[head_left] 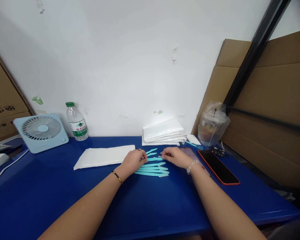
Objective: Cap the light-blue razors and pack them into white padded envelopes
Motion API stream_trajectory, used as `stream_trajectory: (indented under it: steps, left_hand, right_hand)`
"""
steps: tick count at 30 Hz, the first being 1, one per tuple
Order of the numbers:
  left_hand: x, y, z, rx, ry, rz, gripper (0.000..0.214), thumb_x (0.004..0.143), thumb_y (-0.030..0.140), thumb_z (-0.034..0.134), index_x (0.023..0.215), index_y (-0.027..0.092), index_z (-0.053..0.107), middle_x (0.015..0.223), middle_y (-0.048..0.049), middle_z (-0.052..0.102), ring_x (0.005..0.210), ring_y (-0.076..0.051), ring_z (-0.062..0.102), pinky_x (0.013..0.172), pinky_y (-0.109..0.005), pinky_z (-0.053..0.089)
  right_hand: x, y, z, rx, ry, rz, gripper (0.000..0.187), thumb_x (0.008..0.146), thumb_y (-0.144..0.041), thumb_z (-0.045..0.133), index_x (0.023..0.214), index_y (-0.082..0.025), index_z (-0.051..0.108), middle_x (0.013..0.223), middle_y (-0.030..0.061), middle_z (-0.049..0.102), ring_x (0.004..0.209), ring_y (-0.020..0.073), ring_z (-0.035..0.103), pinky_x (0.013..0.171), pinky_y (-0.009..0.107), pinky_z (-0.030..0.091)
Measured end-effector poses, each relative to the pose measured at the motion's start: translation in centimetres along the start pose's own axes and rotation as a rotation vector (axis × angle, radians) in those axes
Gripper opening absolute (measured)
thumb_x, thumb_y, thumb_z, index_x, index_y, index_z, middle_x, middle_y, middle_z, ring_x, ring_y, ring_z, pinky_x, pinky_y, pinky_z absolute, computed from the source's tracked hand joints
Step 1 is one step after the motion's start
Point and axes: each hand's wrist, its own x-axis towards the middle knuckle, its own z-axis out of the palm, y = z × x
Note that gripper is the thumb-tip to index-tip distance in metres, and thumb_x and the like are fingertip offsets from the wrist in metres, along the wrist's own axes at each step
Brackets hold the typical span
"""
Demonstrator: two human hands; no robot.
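Note:
Several slim teal sticks, shaped like eyebrow razors (152, 168), lie fanned out side by side on the blue table (150, 203). My left hand (133, 161) is closed over their left ends, thumb and fingers pinching one teal eyebrow razor (155, 159). At the tip of that razor, my right hand (173, 156) is closed in a pinch. A small clear piece seems to show at its fingertips, too small to make out. Beside my left hand lies a flat white padded packet (102, 157), partly covered by the hand.
White packets (162, 131) are stacked against the wall. On the right are a red-edged phone (218, 166), another phone (190, 153) partly under my right wrist, and a bagged drink cup (211, 126). A water bottle (77, 123) and blue fan (42, 131) stand left.

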Motion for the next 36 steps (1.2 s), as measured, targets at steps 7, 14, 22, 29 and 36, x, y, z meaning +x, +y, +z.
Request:
stream_trajectory:
  steps: [7, 14, 22, 29, 36]
  left_hand:
    - [0.0, -0.2, -0.2, -0.005, 0.017, -0.009, 0.017, 0.078, 0.035, 0.051, 0.078, 0.02, 0.061, 0.081, -0.0016, 0.063, 0.073, -0.016, 0.056, 0.062, -0.025, 0.038]
    - [-0.2, 0.5, -0.2, -0.044, -0.008, 0.006, 0.016, 0.076, 0.033, 0.053, 0.077, 0.02, 0.061, 0.081, -0.0011, 0.064, 0.074, -0.016, 0.056, 0.062, -0.024, 0.038]
    - [-0.8, 1.1, -0.5, -0.073, -0.123, 0.066, 0.027, 0.078, 0.044, 0.051, 0.083, 0.021, 0.064, 0.08, -0.0013, 0.064, 0.07, -0.015, 0.057, 0.059, -0.023, 0.039]
    - [-0.2, 0.1, 0.0, 0.125, -0.003, 0.037, 0.019, 0.078, 0.034, 0.053, 0.085, 0.021, 0.065, 0.089, -0.0044, 0.063, 0.084, -0.019, 0.057, 0.071, -0.026, 0.041]
    - [0.0, 0.0, 0.2, 0.148, 0.003, 0.044, 0.01, 0.076, 0.027, 0.055, 0.073, 0.02, 0.063, 0.078, -0.0011, 0.064, 0.073, -0.016, 0.057, 0.063, -0.025, 0.038]
  right_hand:
    - [-0.1, 0.3, -0.5, 0.005, 0.022, -0.007, 0.017, 0.082, -0.029, 0.049, 0.078, -0.017, 0.061, 0.08, 0.0037, 0.065, 0.07, 0.0143, 0.056, 0.063, 0.024, 0.041]
    - [-0.1, -1.2, 0.3, -0.012, -0.014, -0.055, 0.018, 0.081, -0.029, 0.05, 0.08, -0.017, 0.063, 0.072, 0.0013, 0.061, 0.061, 0.0115, 0.051, 0.056, 0.021, 0.039]
    - [-0.2, 0.6, -1.3, -0.041, 0.029, 0.044, 0.019, 0.08, -0.026, 0.05, 0.084, -0.019, 0.067, 0.081, 0.0034, 0.066, 0.071, 0.0152, 0.058, 0.065, 0.025, 0.043]
    - [0.0, 3.0, -1.7, -0.274, 0.137, 0.183, 0.011, 0.068, -0.017, 0.062, 0.078, -0.02, 0.067, 0.082, 0.0048, 0.064, 0.073, 0.0165, 0.057, 0.066, 0.026, 0.043]
    - [0.0, 2.5, -0.5, -0.007, -0.039, 0.136, 0.01, 0.07, -0.024, 0.062, 0.076, -0.017, 0.067, 0.072, 0.0024, 0.067, 0.064, 0.014, 0.06, 0.058, 0.023, 0.044]
